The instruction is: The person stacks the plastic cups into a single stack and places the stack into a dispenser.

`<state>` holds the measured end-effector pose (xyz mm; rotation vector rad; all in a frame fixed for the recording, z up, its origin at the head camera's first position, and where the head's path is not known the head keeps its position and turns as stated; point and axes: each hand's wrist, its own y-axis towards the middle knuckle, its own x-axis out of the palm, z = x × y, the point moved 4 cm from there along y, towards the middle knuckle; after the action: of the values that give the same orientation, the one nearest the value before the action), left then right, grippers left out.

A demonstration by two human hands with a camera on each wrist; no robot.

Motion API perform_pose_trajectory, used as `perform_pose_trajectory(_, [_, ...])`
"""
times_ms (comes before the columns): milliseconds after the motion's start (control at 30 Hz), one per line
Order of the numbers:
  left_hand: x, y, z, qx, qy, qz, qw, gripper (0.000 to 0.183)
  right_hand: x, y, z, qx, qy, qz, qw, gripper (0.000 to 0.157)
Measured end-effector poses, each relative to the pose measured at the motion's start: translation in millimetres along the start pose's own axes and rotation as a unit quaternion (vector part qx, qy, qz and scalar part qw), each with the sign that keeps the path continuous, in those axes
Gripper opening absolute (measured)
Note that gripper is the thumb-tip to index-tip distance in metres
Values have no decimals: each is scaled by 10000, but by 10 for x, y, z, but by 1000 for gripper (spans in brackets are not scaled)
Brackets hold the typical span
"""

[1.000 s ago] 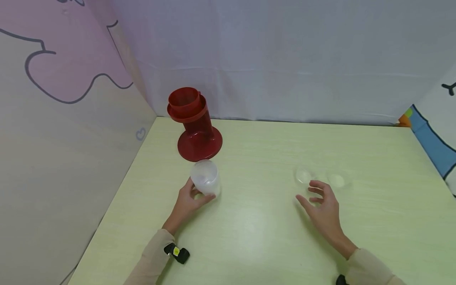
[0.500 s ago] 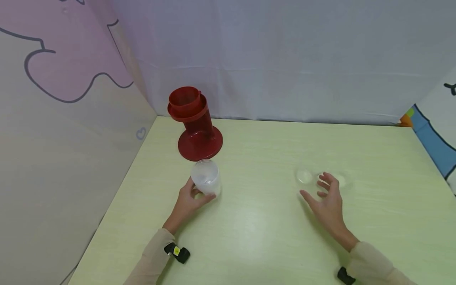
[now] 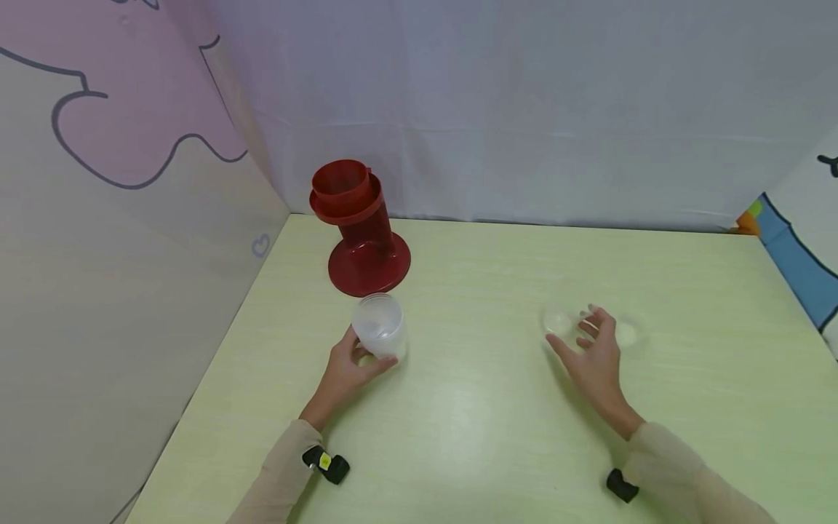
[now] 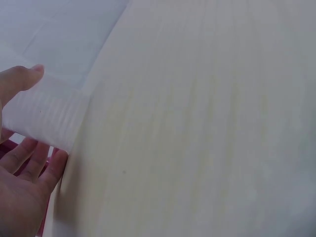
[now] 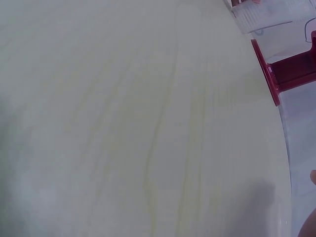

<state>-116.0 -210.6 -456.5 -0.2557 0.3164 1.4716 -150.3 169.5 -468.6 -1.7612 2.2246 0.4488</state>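
In the head view my left hand [image 3: 347, 371] holds a translucent plastic cup [image 3: 380, 324] upright on the table, thumb in front and fingers behind. In the left wrist view the cup's wall [image 4: 42, 108] looks ribbed, with the thumb on one side and fingers on the other. My right hand [image 3: 596, 364] hovers at the right with thumb and fingers spread apart. Its thumb tip is right at the near edge of a clear round piece [image 3: 556, 322], its fingertips to the right of that. A second clear round piece [image 3: 626, 333] is beside its fingers.
A dark red stand [image 3: 356, 225] with a round base and a cup-like top stands behind the translucent cup. The pale table [image 3: 458, 407] meets a hanging white sheet [image 3: 524, 109] at the back. A printed panel [image 3: 164, 276] lines the left side.
My right hand has moved forward a little, its fingers passing between the two clear pieces and its thumb nearing the left one. The left hand and its cup have stayed still.
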Motion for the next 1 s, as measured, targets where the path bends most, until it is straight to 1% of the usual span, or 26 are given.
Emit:
perform_pose_trajectory(200, [10, 75, -305, 131, -53, 71, 9999, 80, 33, 94, -24, -107, 134, 94, 9998, 75])
perform_pose_trajectory(300, [15, 75, -306, 98, -53, 46, 9999, 80, 35, 145, -18, -184, 179, 193, 9995, 77])
perform_pose_trajectory(367, [19, 67, -273, 28, -59, 39, 10000, 81, 33, 169, -19, -219, 223, 227, 9993, 76])
perform_pose_trajectory(500, [12, 29, -112, -26, -47, 26, 10000, 79, 38, 189, -30, -261, 194, 175, 9993, 73])
perform_pose_trajectory(600, [7, 4, -11, 63, 37, 11, 10000, 77, 38, 178, -39, -274, 108, 103, 9995, 72])
perform_pose_trajectory(633, [8, 6, -16, 81, 30, 5, 10000, 77, 37, 171, -44, -282, 87, 78, 9995, 72])
perform_pose_trajectory(833, [17, 63, -266, 71, -47, 50, 10000, 80, 37, 134, -77, -439, 85, 16, 9990, 70])
perform_pose_trajectory(1000, [16, 73, -303, 215, -28, 84, 9997, 80, 47, 97, -121, -621, 147, -30, 9980, 67])
